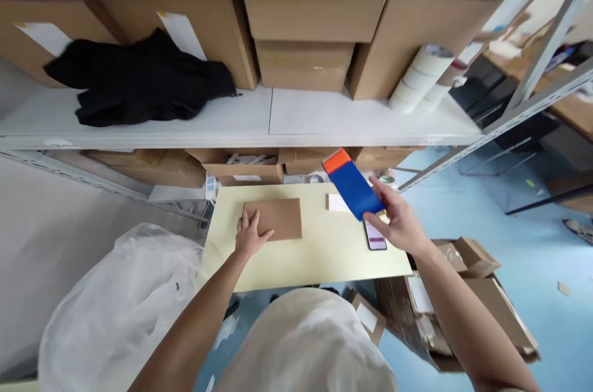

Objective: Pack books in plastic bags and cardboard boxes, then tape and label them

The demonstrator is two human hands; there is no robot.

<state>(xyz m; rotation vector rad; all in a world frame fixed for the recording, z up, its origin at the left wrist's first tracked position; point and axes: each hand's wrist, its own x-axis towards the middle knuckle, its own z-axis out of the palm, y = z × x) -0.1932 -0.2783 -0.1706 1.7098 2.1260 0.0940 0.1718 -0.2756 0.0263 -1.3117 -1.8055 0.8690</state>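
Held item: one flat rectangular packet, deep blue with an orange band across its far end (pixel 356 191). We grasp it by its near end between the thumb and fingers of our right hand (pixel 399 218), over the pale yellow table (pixel 319 262) toward its far right corner; its material we cannot tell.

Item under the left hand (pixel 250 234): one plain brown rectangular cardboard box (pixel 281 220), closed, lying on the table nearer the far edge than the near one, toward the left edge. Our fingers lie spread over its left end, pressing flat and unclenched.

Also on the table: one dark-framed smartphone, screen lit (pixel 376 237), near the right edge, partly beneath the packet in our view; one small white rectangular item (pixel 337 202), near the far edge, just left of the packet.

Beyond the far edge: one white metal-framed shelf (pixel 315 117), bearing crumpled black cloth (pixel 148 80) toward its left end, stacked brown cardboard cartons (pixel 303 65) at its middle, and white tape rolls (pixel 419 77) toward its right end.

Beside the table's left edge: translucent white plastic sheeting (pixel 125 293), loosely bunched.
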